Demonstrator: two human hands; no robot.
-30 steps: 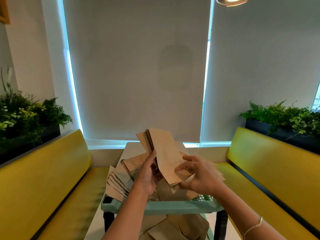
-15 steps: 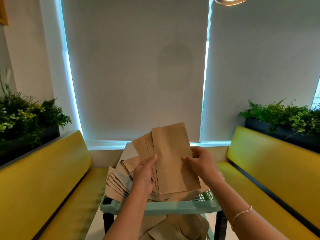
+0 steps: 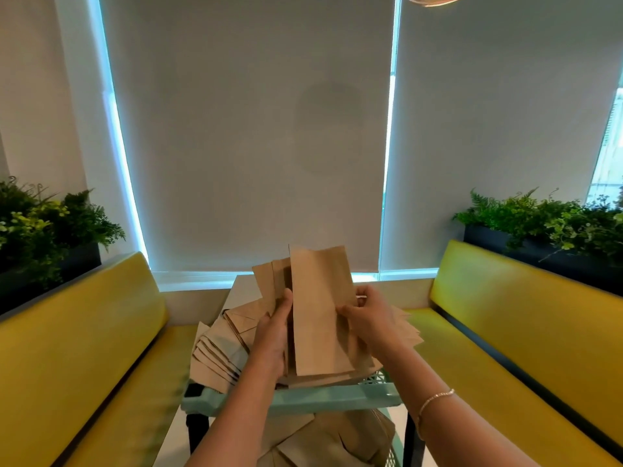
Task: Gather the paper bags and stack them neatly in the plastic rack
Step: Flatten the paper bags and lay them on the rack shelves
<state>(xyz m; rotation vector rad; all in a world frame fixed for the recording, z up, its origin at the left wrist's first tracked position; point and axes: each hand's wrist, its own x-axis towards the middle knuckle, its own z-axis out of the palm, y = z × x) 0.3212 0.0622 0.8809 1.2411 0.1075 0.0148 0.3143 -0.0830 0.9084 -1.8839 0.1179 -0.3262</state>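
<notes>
Paper bags (image 3: 320, 311), unprinted, held upright by left hand (image 3: 272, 335) and right hand (image 3: 369, 318).

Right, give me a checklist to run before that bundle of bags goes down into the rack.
1. Left hand grips the held bundle: ok.
2. Right hand pinches the bundle's right edge: ok.
3. Bundle edges squared: not ok, rear bags fan out to the left.
4. Bundle above the rack's top tier: ok.
5. Bags already on the tier neat: not ok, they are splayed.
6. Room left under the bundle: cannot tell.
</notes>
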